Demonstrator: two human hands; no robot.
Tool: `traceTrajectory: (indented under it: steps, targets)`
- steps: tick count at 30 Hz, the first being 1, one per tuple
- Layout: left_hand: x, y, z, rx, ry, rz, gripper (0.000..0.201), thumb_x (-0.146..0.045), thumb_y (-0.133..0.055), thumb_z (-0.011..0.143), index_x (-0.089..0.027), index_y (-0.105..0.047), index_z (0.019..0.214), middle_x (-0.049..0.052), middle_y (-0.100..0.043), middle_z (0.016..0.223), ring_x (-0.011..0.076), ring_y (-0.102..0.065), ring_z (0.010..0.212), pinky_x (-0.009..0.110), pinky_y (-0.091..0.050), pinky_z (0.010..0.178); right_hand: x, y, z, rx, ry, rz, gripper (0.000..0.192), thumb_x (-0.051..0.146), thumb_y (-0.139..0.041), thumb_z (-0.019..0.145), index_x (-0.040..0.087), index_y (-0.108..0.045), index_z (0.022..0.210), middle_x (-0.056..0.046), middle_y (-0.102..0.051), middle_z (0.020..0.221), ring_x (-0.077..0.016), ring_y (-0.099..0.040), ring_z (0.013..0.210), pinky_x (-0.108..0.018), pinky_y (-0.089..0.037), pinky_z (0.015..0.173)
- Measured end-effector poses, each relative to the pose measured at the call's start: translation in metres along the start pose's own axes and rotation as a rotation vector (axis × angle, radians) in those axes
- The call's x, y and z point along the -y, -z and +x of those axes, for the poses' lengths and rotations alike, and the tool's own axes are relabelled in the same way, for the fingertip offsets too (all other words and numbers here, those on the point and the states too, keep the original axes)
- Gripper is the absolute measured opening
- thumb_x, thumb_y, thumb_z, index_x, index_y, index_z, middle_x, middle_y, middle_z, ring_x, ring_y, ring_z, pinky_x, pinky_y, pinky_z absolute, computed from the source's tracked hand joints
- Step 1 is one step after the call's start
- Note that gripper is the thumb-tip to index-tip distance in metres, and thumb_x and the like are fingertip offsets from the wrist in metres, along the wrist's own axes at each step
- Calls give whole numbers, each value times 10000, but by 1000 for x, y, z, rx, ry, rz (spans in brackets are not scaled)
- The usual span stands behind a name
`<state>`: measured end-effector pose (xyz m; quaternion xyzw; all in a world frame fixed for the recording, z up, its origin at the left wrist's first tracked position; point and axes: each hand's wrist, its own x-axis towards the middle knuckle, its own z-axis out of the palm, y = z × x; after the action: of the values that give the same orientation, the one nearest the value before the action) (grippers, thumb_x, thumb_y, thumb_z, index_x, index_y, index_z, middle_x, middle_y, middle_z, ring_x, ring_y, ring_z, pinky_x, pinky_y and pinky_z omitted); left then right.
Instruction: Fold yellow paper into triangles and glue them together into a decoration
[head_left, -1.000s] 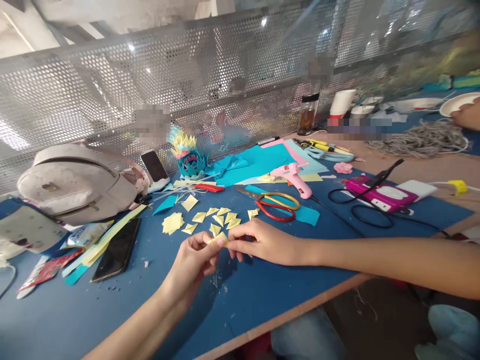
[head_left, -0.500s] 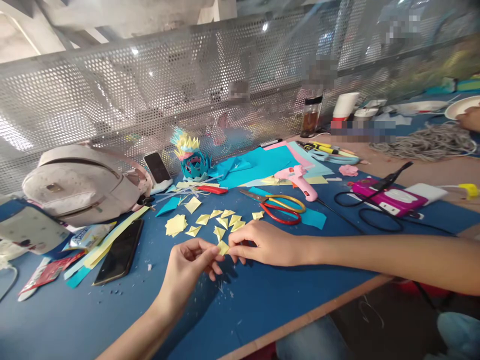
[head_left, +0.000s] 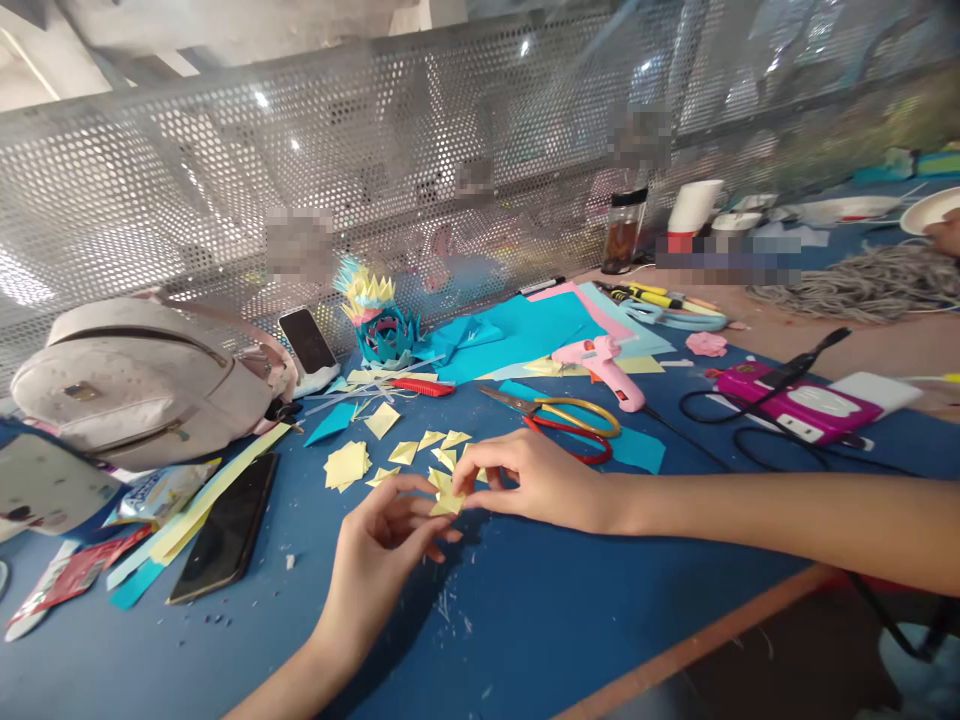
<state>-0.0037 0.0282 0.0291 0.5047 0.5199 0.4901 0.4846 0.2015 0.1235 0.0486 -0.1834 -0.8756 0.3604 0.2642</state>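
A small folded yellow paper piece is held just above the blue table between my two hands. My right hand pinches its right edge between thumb and index finger. My left hand has thumb and index finger at its left side, the other fingers curled behind. Behind my hands lie several folded yellow paper pieces, partly hidden by my right hand. A stack of flat yellow paper squares is left of them, with a single yellow square behind. Scissors lie past my right hand.
A pink glue gun, a red cutter and blue paper sheets lie farther back, near a paper crown-like figure. A black phone and backpack are left. A magenta power strip with cables is right.
My view has shifted slightly. The paper between my hands now shows a raised, folded shape instead of a flatter one, and my left finger and thumb have spread a little.
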Motion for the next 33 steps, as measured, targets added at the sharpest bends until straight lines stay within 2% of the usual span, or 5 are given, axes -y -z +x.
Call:
traceTrajectory:
  steps: [18,21,27,30,33]
  targets:
    - [1,6,1,-53,-121,127,183,-368,-804,769,-193,-760,743,47,-754,821,141,-669,597,237,-591,591,12,7,-8,16,29,1,131,322,-681,931,217,-746,973,-24,-703,1003,-136,-615,809,-233,-467,697]
    - [0,14,-2,-61,-137,160,186,-369,-802,769,-189,-768,735,63,-751,860,163,-685,662,252,-606,618,16,25,-24,-82,-96,-39,250,423,-599,969,224,-750,955,-37,-715,985,-148,-623,780,-244,-423,594]
    - [2,25,-2,-56,-145,186,174,-354,-787,794,-184,-785,755,70,-752,865,152,-671,621,256,-606,613,-11,81,-86,-393,-371,-389,531,630,-475,963,214,-691,711,-72,-723,908,-247,-639,868,-349,-459,785]
    - [2,24,2,-42,-152,173,173,-352,-796,779,-182,-786,751,69,-757,846,147,-663,579,262,-604,597,-35,109,-115,-593,-545,-754,510,716,-469,897,244,-659,858,-67,-712,976,-244,-612,766,-344,-417,656]
    - [2,18,7,-32,-161,149,189,-371,-796,767,-185,-783,740,64,-757,813,149,-663,566,259,-596,580,-53,130,-123,-604,-658,-772,484,670,-598,806,230,-603,1006,-109,-694,1010,-286,-639,889,-339,-419,681]
